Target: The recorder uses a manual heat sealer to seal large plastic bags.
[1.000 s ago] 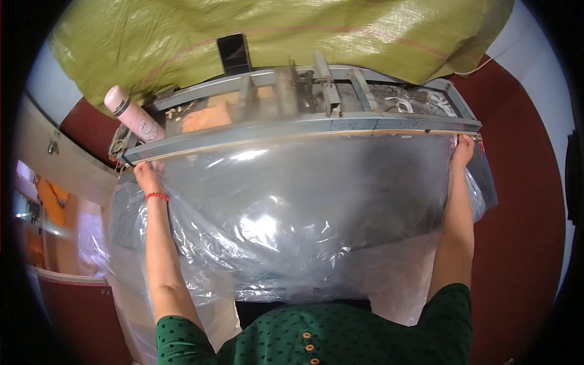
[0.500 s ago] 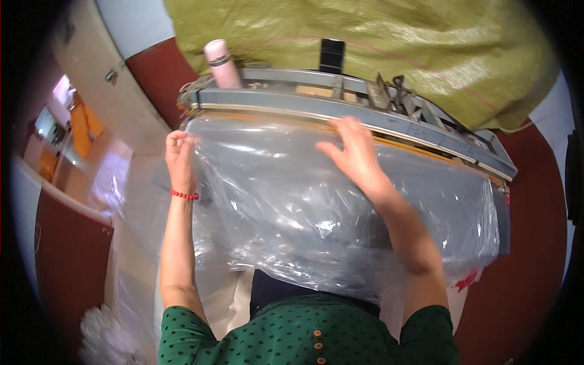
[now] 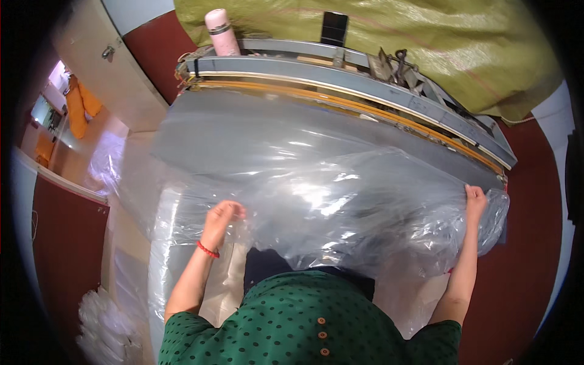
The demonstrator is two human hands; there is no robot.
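Note:
A wide clear plastic sheet (image 3: pixel 316 194) lies crumpled and shiny over the grey work surface (image 3: pixel 213 118) in front of me. At its right side my right hand (image 3: pixel 476 202) pinches the sheet's edge, drawing a taut fold across toward the middle. My left hand (image 3: pixel 222 224), with a red bead bracelet at the wrist, is closed at the sheet's left edge close to my body; film gathers beside its fingertips. Behind the sheet runs a long grey metal sealing machine (image 3: pixel 267 68) with an orange strip (image 3: pixel 340 104) along its front.
A pink bottle (image 3: pixel 222 36) and a dark phone-like slab (image 3: pixel 334 28) stand at the machine's back, before a yellow-green woven sheet (image 3: pixel 438 36). Metal tools (image 3: pixel 398 67) lie on the frame. A roll of clear film (image 3: pixel 161 255) is at left, near an open door (image 3: pixel 115 67).
My right hand has gone from open over the strip to pinching the sheet at the right. My left hand has come back toward my body. The sheet's far edge has pulled away from the strip.

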